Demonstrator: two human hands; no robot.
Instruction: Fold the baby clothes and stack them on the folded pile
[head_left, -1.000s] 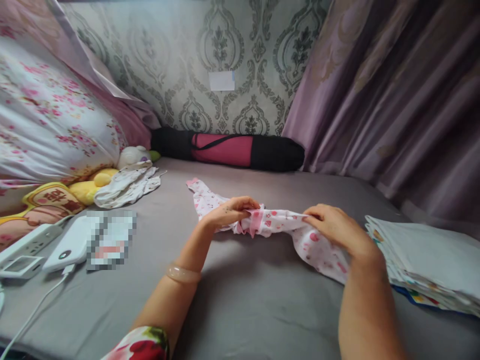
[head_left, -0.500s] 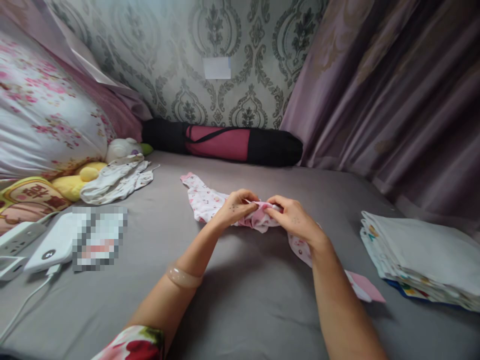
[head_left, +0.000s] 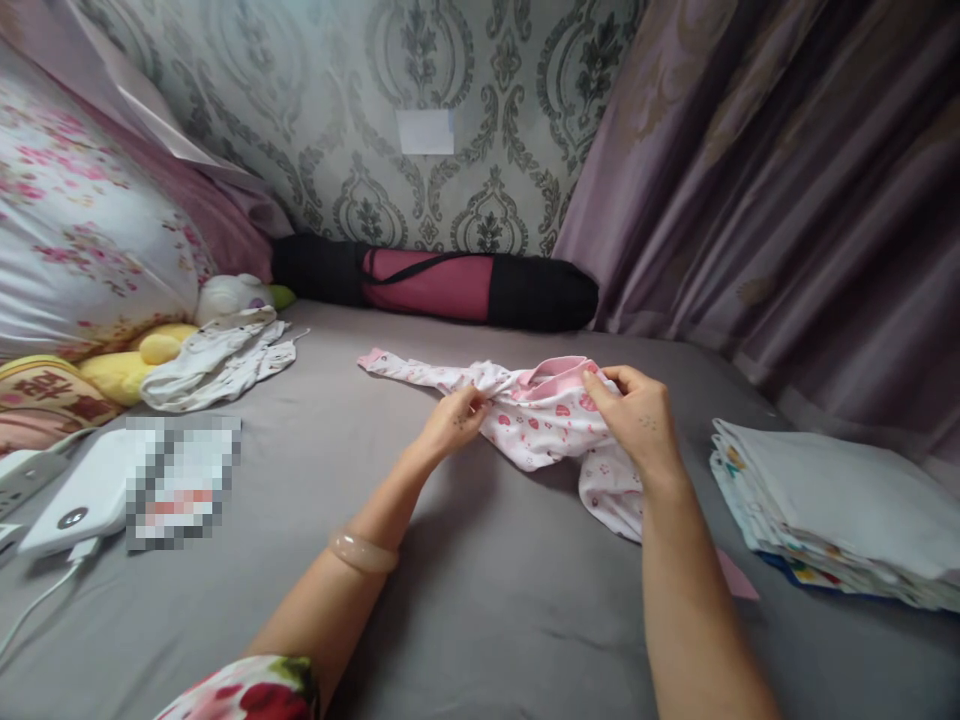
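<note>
A small white long-sleeved top (head_left: 536, 425) with pink prints and a pink neckband lies stretched across the grey bed sheet. My left hand (head_left: 456, 418) pinches the cloth at its left shoulder, where one sleeve with a pink cuff reaches out to the left. At the other side of the neckband, my right hand (head_left: 637, 410) grips the right shoulder between thumb and fingers. The neck opening gapes between the two hands. Its right sleeve hangs down and runs behind my right forearm, with a pink cuff end showing beyond.
Folded white cloths (head_left: 832, 500) are stacked at the right. A white power bank (head_left: 90, 490) with a cable lies left, beside a blurred item. Further back are a crumpled white garment (head_left: 221, 360), yellow plush (head_left: 120, 375) and a black-and-pink roll bag (head_left: 435, 285) by the wall.
My hands have moved apart, the right one going right and the left one slightly left. The bunched top is now spread open, with its neckband and printed front showing.
</note>
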